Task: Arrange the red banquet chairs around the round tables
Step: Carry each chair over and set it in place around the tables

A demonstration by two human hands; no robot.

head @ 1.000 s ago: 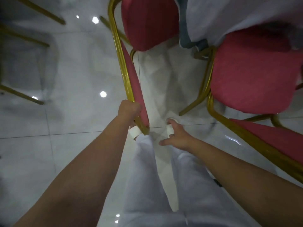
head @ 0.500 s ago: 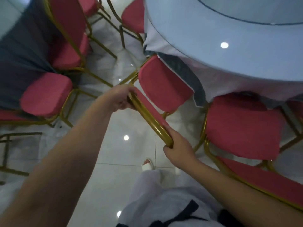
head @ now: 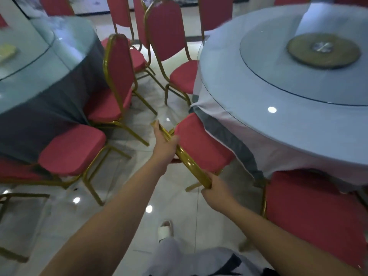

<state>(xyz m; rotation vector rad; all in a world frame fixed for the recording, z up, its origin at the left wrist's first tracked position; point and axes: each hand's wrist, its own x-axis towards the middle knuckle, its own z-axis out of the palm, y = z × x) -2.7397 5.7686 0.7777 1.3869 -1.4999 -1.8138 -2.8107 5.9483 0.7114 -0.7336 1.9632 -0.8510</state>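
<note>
Between two round tables in a banquet hall, a person stands behind a red banquet chair (head: 201, 144), gripping the gold top rail (head: 189, 166) of its backrest with both bare hands. The left hand (head: 165, 144) is wrapped around the far end of the rail and the right hand (head: 216, 193) clasps the near end. The chair's seat faces the right-hand table (head: 278, 124), its front edge under the pale overhanging tablecloth (head: 223, 108).

On that table lies a glass turntable (head: 268, 76) with a brass-coloured disc (head: 323, 50) at its centre; the mark on the disc is too blurred to read. A second red chair (head: 310, 208) sits just beside the held one, tucked under the same cloth, and a third (head: 167, 30) stands at the table's far side.

Across the narrow aisle, the left-hand table (head: 39, 56), draped in dark cloth (head: 49, 108), has two more chairs (head: 71, 148) pushed against it, their gold legs reaching into the walkway. The person's foot in a white sandal (head: 165, 229) rests on the glossy tiled floor (head: 119, 196).
</note>
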